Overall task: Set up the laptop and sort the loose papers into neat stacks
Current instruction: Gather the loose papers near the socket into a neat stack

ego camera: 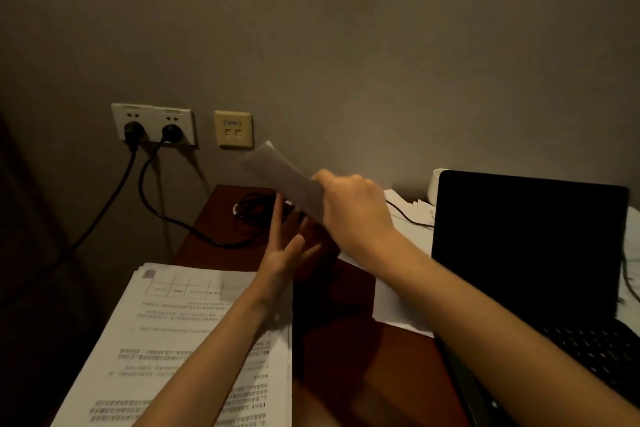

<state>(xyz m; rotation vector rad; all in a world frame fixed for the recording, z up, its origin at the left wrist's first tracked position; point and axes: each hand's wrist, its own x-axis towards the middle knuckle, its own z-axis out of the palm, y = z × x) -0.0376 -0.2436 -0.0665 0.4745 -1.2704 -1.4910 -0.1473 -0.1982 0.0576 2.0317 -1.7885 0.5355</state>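
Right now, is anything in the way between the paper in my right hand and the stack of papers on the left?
Only your own left hand, raised open between the held paper in your right hand and the printed stack. The stack's top shows only your left forearm across it.

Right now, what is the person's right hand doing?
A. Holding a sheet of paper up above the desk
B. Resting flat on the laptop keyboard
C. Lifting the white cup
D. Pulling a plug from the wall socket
A. The right hand grips a sheet of paper raised over the desk, while the laptop stands open to the right, untouched.
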